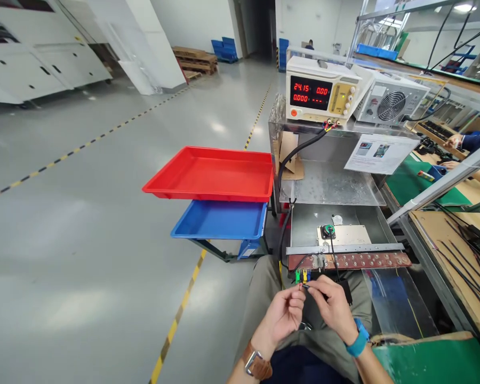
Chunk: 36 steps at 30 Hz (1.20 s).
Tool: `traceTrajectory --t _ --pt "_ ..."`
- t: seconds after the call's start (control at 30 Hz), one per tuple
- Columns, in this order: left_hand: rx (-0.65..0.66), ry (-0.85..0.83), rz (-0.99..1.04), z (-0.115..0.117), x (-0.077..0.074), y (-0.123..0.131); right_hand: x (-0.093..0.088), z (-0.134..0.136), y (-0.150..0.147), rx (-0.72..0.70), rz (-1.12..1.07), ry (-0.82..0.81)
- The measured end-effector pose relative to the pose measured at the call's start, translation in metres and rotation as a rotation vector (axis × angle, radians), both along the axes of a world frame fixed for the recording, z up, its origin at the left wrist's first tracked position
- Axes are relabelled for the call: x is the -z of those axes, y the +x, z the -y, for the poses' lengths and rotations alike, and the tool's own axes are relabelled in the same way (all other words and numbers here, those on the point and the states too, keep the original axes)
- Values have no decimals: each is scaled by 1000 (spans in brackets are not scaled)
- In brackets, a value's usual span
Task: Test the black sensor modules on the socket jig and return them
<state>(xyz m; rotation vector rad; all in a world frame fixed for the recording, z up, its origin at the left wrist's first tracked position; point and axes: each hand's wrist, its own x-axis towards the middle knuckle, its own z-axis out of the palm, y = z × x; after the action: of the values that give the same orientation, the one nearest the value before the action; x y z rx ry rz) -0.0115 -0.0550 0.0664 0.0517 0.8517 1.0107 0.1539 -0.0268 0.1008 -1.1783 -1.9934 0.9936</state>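
My left hand is closed in a pinch at the tip of a thin black cable, where a bit of red shows. Close beside it, my right hand grips the same cable between thumb and fingers. Just beyond the fingertips sit small green, yellow and blue terminal pieces at a reddish-brown strip with a row of screws. A black box-shaped part shows behind my right hand. A black lead runs down from a round green-and-black connector on a metal plate.
A power supply with red digits stands on the metal shelf ahead. A red tray and a blue tray are stacked at left. Black cables lie on the right bench. A co-worker's hands show at far right.
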Motion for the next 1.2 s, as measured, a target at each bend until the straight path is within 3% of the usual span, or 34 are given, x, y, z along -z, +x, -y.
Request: traceTrajectory --t 0.1,0.23,0.37,0.53,0.6,0.9,1.2 --pt "-79 84 -297 -3 16 1 7 -6 -6 24 373 147" --pt "-125 229 -664 -1 31 0 17 -13 -12 -53 764 252" --pt "-81 360 -913 0 34 -1 21 -17 -18 -131 907 288" --pt "132 633 -1501 -3 33 3 15 -21 -25 -148 955 273" --pt "206 679 -1632 -5 32 5 11 -23 -28 -142 955 253" --pt "400 650 -1798 -13 21 3 3 -26 -42 -108 945 175" --pt "397 695 -1849 -16 31 -2 7 -25 -44 -84 910 129"
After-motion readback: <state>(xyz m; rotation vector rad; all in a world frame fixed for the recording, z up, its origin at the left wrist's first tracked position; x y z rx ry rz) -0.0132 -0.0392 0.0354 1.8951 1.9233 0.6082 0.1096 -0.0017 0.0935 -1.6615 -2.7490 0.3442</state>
